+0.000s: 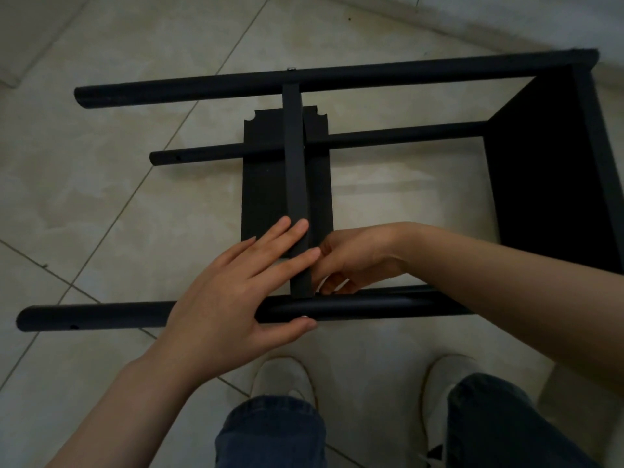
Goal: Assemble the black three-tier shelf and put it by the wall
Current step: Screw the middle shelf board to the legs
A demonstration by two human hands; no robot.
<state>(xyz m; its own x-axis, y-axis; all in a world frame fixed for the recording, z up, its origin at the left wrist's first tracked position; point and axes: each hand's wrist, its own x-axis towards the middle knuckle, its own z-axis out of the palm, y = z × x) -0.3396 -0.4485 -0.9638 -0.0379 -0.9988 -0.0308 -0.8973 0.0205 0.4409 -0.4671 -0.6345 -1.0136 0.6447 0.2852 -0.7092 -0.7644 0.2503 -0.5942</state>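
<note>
shelf (540, 170) is cut off at the right.

— Identify your location.
— You are indoors, most likely in a home room. Check 1: pale glazed floor tiles (101, 197) with thin grout lines lie under your shoes (280, 376). Check 2: a light wall base (523, 15) runs along the far edge. Check 3: a black shelf frame (337, 76) lies directly on the tiles.
</note>
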